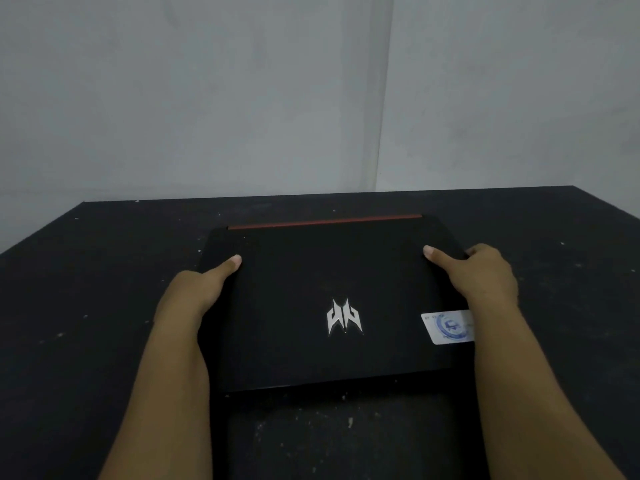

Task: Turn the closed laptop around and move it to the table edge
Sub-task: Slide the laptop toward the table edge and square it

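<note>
A closed black laptop (311,292) with a silver logo in the middle of its lid lies on the dark table (86,271). Its red hinge strip runs along the far edge, and a white and blue sticker sits near its right side. My left hand (194,292) grips the laptop's left side with the thumb on the lid. On the opposite side my right hand (481,275) holds the right edge, thumb on top and fingers wrapped around it. Whether the laptop rests flat or is slightly raised, I cannot tell.
The black tabletop is speckled with pale dust and reaches a far edge (311,195) just beyond the laptop. Behind it stands a plain grey-white wall (242,98) with a vertical seam.
</note>
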